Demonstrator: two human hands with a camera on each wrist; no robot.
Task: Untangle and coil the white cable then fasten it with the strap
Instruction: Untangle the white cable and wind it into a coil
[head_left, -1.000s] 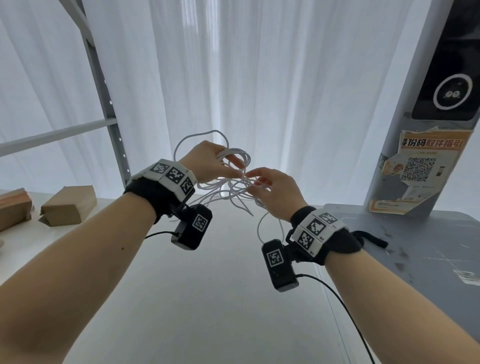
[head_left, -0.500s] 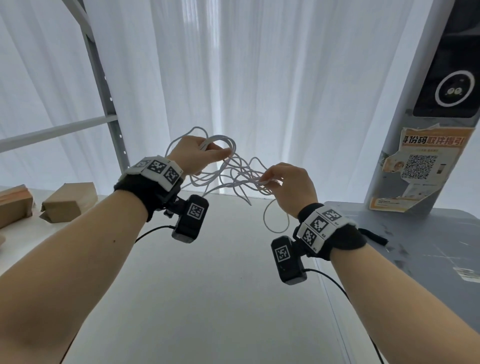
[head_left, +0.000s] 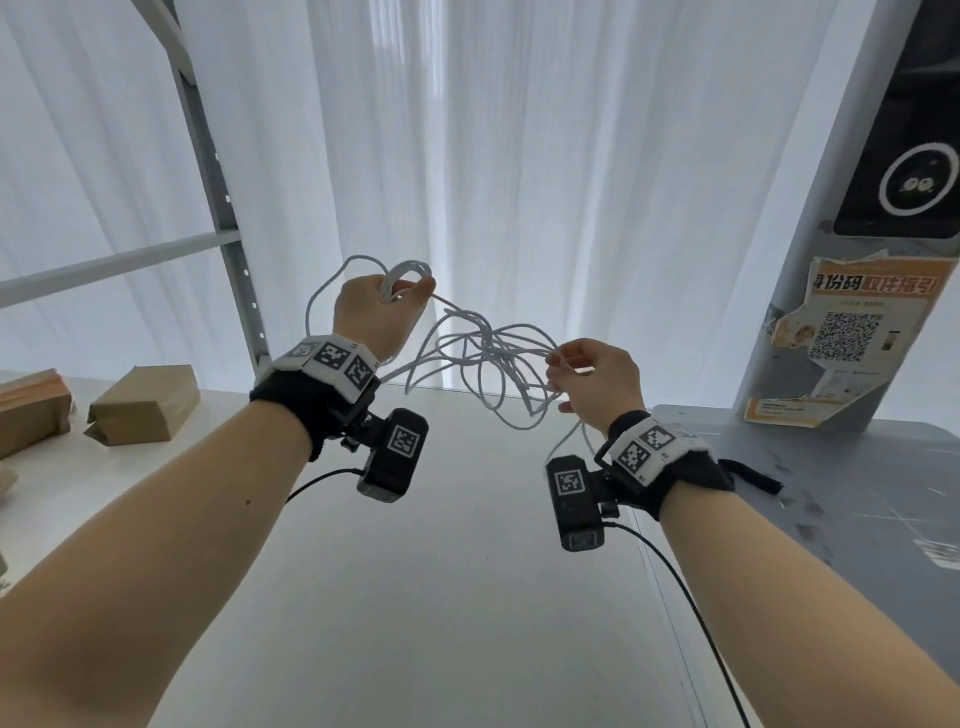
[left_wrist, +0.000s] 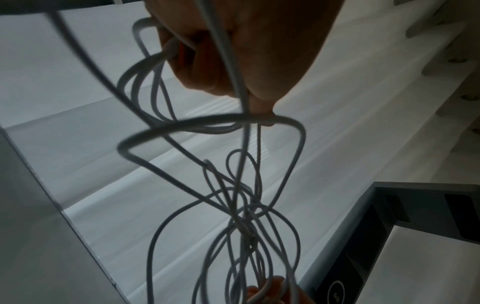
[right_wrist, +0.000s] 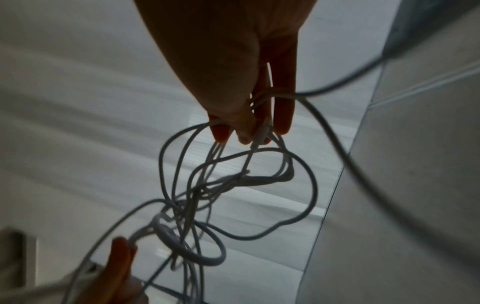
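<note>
- Boxes of brown card lie on the table, far left of the cable, apart from it.
- A grey rack stands behind them, left of the cable, against white curtains.
- The left hand is raised above the table, fingers curled round a few gathered loops at the cable's left end; the left wrist view shows strands running through the closed fist.
- The cable hangs in the air between the two hands, touching neither table nor boxes. Its middle is a knot of crossing loops, with slack loops drooping below.
- The right hand holds the cable's right end, thumb and fingertips pinched together on several strands; one strand trails down past the wrist.
- A grey post with a torn orange label stands right of the cable, on a grey surface.
- Judged from this, the task is at an early stage: the tangle is being spread, not yet cleared. A few loops in the left hand may be the start of a coil, though I cannot tell.
- Left to do: free the knot, wind the coil, fasten the strap. No strap shows in any view.
</note>
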